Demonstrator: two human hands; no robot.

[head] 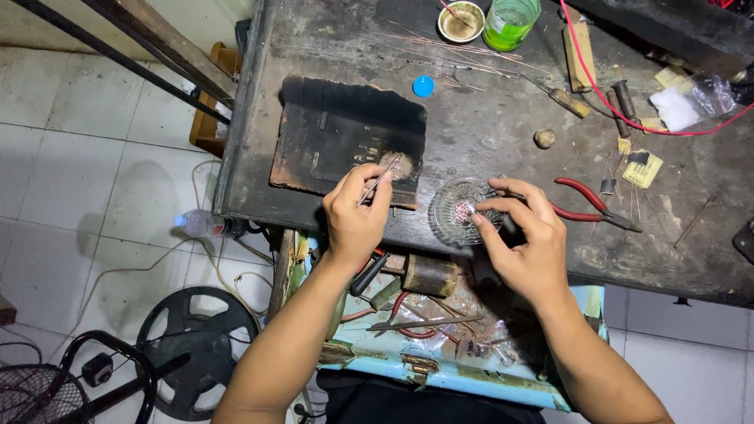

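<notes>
Beneath your right hand, part of the glass dish rim is covered, and whatever small bits lie inside by your fingertips are too tiny to identify. The tweezers vanish into your left hand, so their rear end is hidden behind your fingers. Past your right fingers, the red-handled pliers lose one handle end under your knuckles. Below your wrists, the drawer contents blur together.
</notes>
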